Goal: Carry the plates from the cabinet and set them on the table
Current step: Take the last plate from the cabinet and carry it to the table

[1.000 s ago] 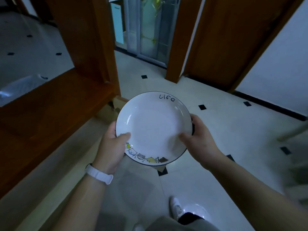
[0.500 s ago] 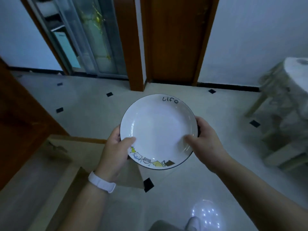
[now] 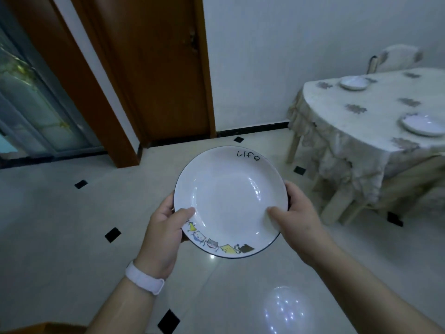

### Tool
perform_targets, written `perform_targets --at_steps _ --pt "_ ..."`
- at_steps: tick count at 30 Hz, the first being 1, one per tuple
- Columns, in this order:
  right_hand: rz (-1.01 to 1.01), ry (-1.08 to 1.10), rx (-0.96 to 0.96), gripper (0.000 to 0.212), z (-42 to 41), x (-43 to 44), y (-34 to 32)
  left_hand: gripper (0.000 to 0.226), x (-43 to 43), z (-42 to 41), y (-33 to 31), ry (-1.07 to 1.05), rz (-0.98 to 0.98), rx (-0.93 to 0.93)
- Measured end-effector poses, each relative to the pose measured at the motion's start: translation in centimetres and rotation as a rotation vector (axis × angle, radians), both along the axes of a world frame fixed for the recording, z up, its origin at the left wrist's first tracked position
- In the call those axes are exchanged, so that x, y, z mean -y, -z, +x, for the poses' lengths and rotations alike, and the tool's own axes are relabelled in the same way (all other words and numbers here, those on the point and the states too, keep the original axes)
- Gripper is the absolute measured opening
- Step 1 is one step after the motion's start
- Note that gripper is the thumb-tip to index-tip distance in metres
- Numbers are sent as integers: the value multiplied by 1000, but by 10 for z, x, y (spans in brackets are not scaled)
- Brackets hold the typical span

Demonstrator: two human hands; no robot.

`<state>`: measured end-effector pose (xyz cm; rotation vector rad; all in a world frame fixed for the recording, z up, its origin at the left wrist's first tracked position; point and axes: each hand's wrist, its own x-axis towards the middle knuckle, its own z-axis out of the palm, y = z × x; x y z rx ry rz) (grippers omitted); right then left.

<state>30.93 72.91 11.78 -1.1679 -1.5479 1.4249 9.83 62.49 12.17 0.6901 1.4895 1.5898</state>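
I hold a white plate (image 3: 228, 196) with a dark rim, the word "life" at its far edge and small cartoon figures at its near edge. My left hand (image 3: 163, 235) grips its left rim, thumb on top. My right hand (image 3: 296, 220) grips its right rim the same way. The plate is level, in mid-air above the floor. To the right stands the table (image 3: 361, 131) under a pale patterned cloth, with two white plates on it: a far plate (image 3: 354, 82) and a nearer plate (image 3: 423, 125).
A chair (image 3: 397, 59) stands behind the table against the white wall. A brown wooden door (image 3: 159, 68) and its frame are straight ahead, a glass sliding door (image 3: 29, 102) at the left. Glossy tiled floor (image 3: 72, 213) with small black diamonds lies between me and the table.
The view has swung right: the wooden cabinet at the left is gone from sight and the table with two plates has come into view. Both hands keep the same hold on the plate.
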Motion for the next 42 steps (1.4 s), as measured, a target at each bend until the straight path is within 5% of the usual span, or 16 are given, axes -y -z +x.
perform_targets --at_steps 14,29,42 --pt "-51 213 65 53 9 -130 25 41 -178 -8 28 213 -55 65" --pt "-14 353 114 52 -125 -362 -2 43 -454 -148 15 319 12 110" --pt "-43 549 115 46 -98 -483 7 43 -610 -120 14 492 17 107"
